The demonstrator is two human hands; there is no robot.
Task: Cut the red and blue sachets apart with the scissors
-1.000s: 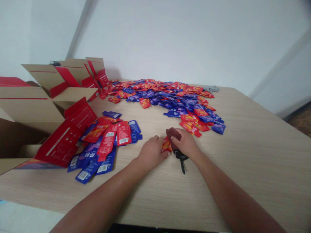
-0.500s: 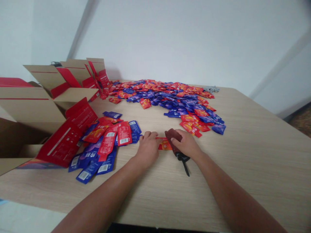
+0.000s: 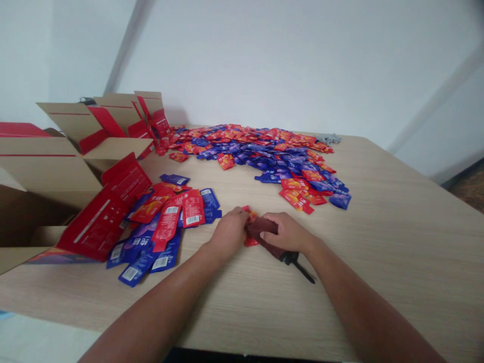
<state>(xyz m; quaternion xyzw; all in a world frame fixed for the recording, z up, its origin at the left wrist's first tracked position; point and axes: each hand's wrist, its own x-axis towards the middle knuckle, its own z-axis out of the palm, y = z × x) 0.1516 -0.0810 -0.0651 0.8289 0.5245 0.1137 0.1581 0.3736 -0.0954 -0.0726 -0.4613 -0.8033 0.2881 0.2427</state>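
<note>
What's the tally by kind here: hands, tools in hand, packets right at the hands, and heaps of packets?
Hands: 2, left hand and right hand
Tools in hand: 1, the dark red tool
Packets at the hands: 1, a red packet, partly hidden
Heaps: 2, near heap and far heap
Total: 6

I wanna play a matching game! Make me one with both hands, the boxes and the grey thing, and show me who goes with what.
Things:
1. left hand
2. right hand
3. boxes
4. grey thing

Clues:
A. standing at the left with flaps open
B. wrapped around a brown tool
C. by the far right end of the packet heap
D. touching a red packet

Pairs: 1-D, 2-B, 3-A, 4-C
</note>
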